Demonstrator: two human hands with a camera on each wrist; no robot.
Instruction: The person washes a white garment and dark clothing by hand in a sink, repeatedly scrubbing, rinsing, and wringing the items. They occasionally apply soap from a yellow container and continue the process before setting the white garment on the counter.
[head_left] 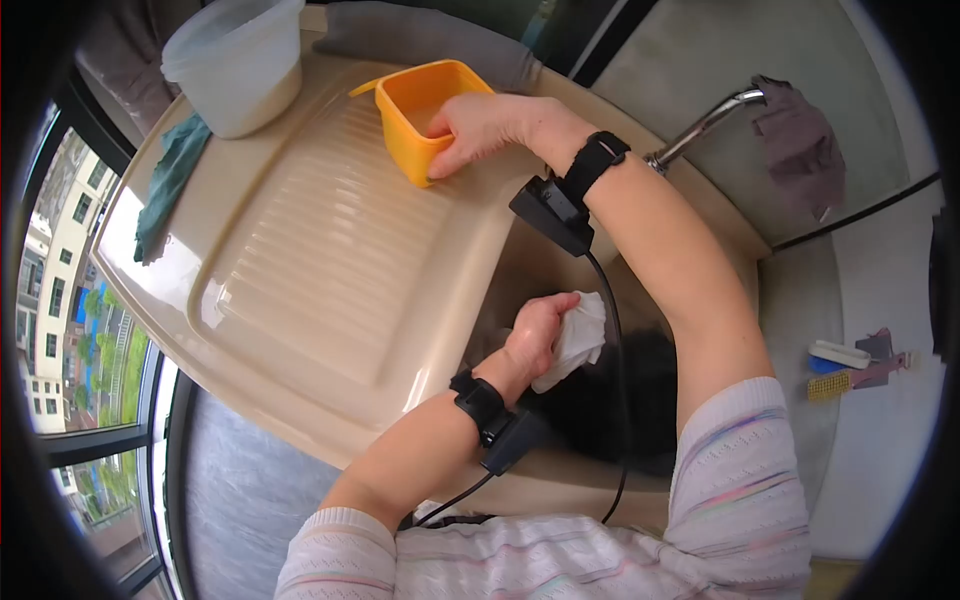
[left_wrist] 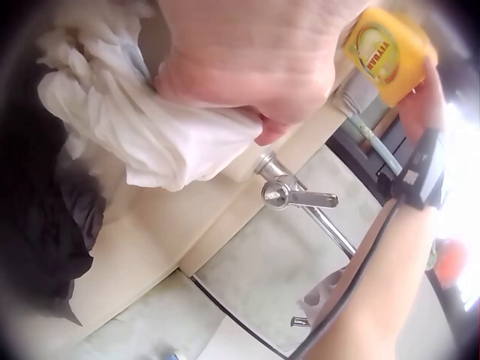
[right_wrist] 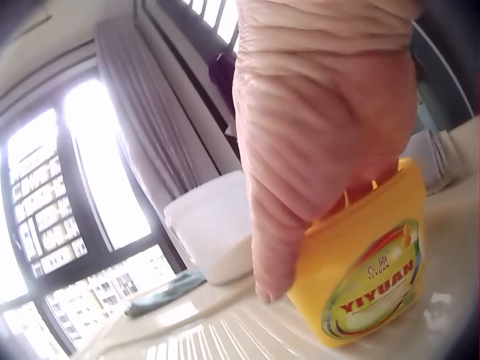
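Observation:
In the head view my right hand (head_left: 480, 130) grips the near wall of a yellow square tub (head_left: 405, 150), fingers inside and thumb outside. The right wrist view shows the tub's printed label (right_wrist: 375, 289) below my right hand (right_wrist: 322, 135). Over the dark basin, my left hand (head_left: 535, 335) holds a bunched white cloth (head_left: 580, 345). Up close in the left wrist view, the cloth (left_wrist: 150, 135) hangs in folds from my left hand (left_wrist: 247, 67), whose fingers curl round it.
A ribbed beige draining board (head_left: 320, 240) fills the left side. On it stand a translucent bucket (head_left: 235, 90) and a green cloth (head_left: 170, 185). A metal faucet (head_left: 705, 125) juts out at the right, with dark fabric (left_wrist: 45, 225) in the basin.

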